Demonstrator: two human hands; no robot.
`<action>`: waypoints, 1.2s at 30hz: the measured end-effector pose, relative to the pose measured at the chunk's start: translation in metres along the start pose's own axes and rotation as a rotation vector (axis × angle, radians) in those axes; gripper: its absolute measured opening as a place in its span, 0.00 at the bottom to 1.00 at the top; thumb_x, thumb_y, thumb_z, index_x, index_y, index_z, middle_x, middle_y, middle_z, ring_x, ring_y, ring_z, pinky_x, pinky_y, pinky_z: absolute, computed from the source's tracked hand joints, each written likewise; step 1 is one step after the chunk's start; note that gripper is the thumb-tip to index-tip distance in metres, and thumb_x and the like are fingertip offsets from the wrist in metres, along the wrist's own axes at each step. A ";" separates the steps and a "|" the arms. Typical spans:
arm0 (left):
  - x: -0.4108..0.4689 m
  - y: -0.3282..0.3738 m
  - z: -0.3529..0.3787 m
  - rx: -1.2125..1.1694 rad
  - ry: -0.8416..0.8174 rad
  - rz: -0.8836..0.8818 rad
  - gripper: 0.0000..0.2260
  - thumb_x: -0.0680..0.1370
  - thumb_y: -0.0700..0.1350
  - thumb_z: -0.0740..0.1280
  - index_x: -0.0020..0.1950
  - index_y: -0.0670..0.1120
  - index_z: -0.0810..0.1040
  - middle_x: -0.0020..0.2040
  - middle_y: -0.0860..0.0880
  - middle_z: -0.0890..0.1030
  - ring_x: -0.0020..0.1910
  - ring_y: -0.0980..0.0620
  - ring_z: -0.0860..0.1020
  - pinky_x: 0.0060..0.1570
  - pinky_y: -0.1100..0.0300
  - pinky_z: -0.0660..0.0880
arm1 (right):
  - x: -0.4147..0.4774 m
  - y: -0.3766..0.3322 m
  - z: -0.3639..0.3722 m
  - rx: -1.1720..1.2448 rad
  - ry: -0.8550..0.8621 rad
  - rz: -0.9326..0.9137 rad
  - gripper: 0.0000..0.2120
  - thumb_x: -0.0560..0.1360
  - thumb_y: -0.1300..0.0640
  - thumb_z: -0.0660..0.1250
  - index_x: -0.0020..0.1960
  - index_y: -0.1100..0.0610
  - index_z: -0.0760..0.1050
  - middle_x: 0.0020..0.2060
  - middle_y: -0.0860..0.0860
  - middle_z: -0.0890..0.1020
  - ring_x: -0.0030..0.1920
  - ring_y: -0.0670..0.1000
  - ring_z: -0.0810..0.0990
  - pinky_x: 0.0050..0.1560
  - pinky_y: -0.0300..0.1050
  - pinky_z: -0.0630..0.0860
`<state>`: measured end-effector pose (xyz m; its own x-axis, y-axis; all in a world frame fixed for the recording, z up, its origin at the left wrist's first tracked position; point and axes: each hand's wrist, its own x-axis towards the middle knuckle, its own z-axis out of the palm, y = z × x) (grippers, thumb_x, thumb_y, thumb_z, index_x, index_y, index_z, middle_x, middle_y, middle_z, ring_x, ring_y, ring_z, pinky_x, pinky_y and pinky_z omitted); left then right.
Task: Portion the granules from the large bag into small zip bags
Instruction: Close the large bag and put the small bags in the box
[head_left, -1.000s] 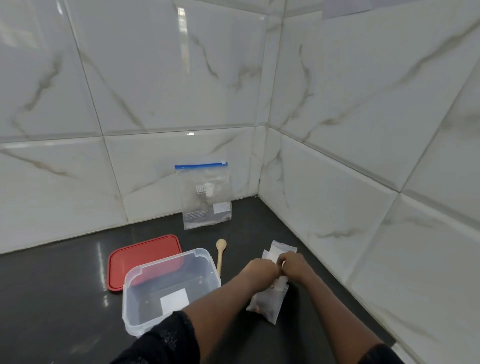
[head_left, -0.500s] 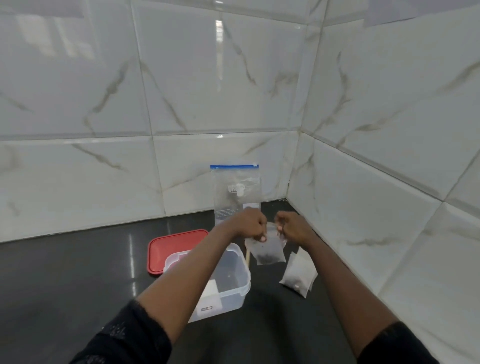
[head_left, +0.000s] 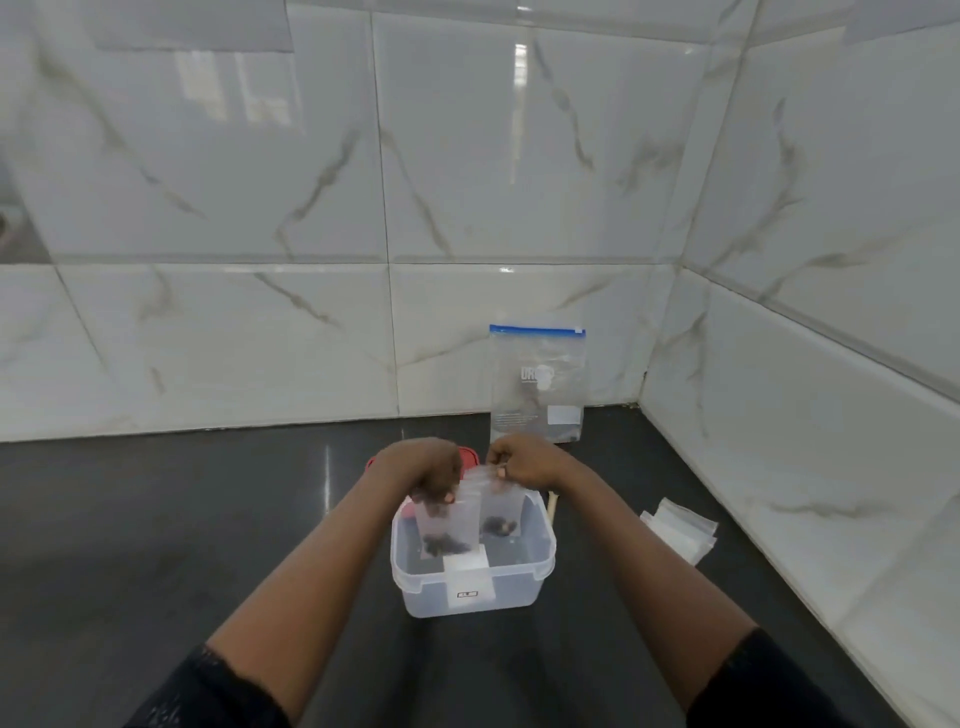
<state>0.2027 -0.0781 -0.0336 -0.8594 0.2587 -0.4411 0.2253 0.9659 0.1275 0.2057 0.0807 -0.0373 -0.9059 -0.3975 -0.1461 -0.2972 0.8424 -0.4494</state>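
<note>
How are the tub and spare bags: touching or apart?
Apart: the head view shows bare counter between the tub and spare bags.

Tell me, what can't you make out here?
All in the head view:
zip bags: motion blur; their count and seals are unclear.
red lid: mostly behind the left hand and right hand.
wooden spoon: only a stub shows past the tub.
large bag: print too blurred to read.

Glossy marble-look wall tiles, polished dark counter, translucent plastic tub.
</note>
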 end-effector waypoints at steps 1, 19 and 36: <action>0.002 -0.003 0.008 0.002 0.007 -0.010 0.08 0.75 0.39 0.67 0.53 0.39 0.78 0.42 0.43 0.78 0.31 0.50 0.73 0.30 0.62 0.71 | 0.002 0.000 0.006 -0.035 -0.033 -0.005 0.13 0.74 0.68 0.61 0.56 0.64 0.77 0.56 0.58 0.80 0.49 0.52 0.74 0.48 0.40 0.67; 0.047 0.064 -0.001 -0.233 0.515 0.300 0.08 0.74 0.35 0.64 0.49 0.41 0.81 0.49 0.45 0.82 0.50 0.47 0.78 0.52 0.59 0.71 | -0.009 0.053 0.005 -0.044 0.427 0.243 0.12 0.74 0.65 0.59 0.52 0.58 0.79 0.51 0.56 0.80 0.51 0.58 0.80 0.47 0.47 0.75; 0.126 0.234 0.073 0.240 0.165 0.551 0.15 0.79 0.42 0.62 0.65 0.43 0.71 0.63 0.42 0.74 0.60 0.42 0.74 0.58 0.49 0.71 | -0.078 0.221 0.021 -0.036 0.330 0.643 0.11 0.76 0.60 0.60 0.53 0.61 0.79 0.53 0.59 0.82 0.57 0.58 0.79 0.52 0.45 0.74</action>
<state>0.1812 0.1811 -0.1245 -0.6428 0.7332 -0.2217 0.7362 0.6713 0.0859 0.2167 0.2905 -0.1434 -0.9471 0.3066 -0.0954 0.3206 0.8865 -0.3337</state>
